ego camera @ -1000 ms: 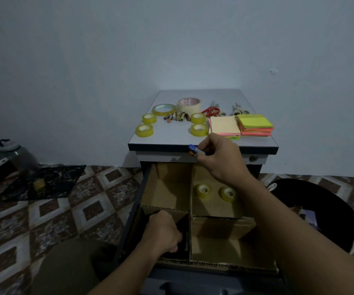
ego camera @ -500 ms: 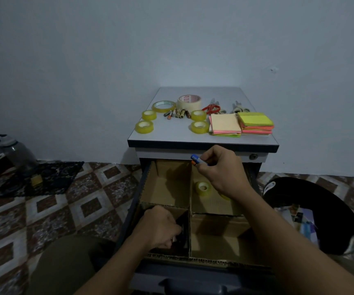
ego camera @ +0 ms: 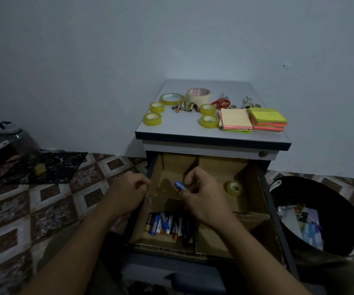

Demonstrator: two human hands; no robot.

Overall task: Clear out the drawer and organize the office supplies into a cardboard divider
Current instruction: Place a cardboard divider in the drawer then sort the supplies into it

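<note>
Though loose, batteries (ego camera: pixel 167 225) in divider's (ego camera: pixel 171 249) near-left compartment

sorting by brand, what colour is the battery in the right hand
Blue battery with an orange end, in the right hand; head view.

Yellow tape rolls (ego camera: pixel 152 119) — brown divider (ego camera: pixel 171 179) — blue-orange battery (ego camera: pixel 179 186)

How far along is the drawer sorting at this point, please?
Done: a pile of batteries lies in the divider's near-left compartment, and one tape roll in the far-right. In hand: the right hand pinches a blue battery above the divider; the left hand sits at its left edge. Left: more rolls, loose batteries, scissors and sticky notes lie on the cabinet top.
</note>
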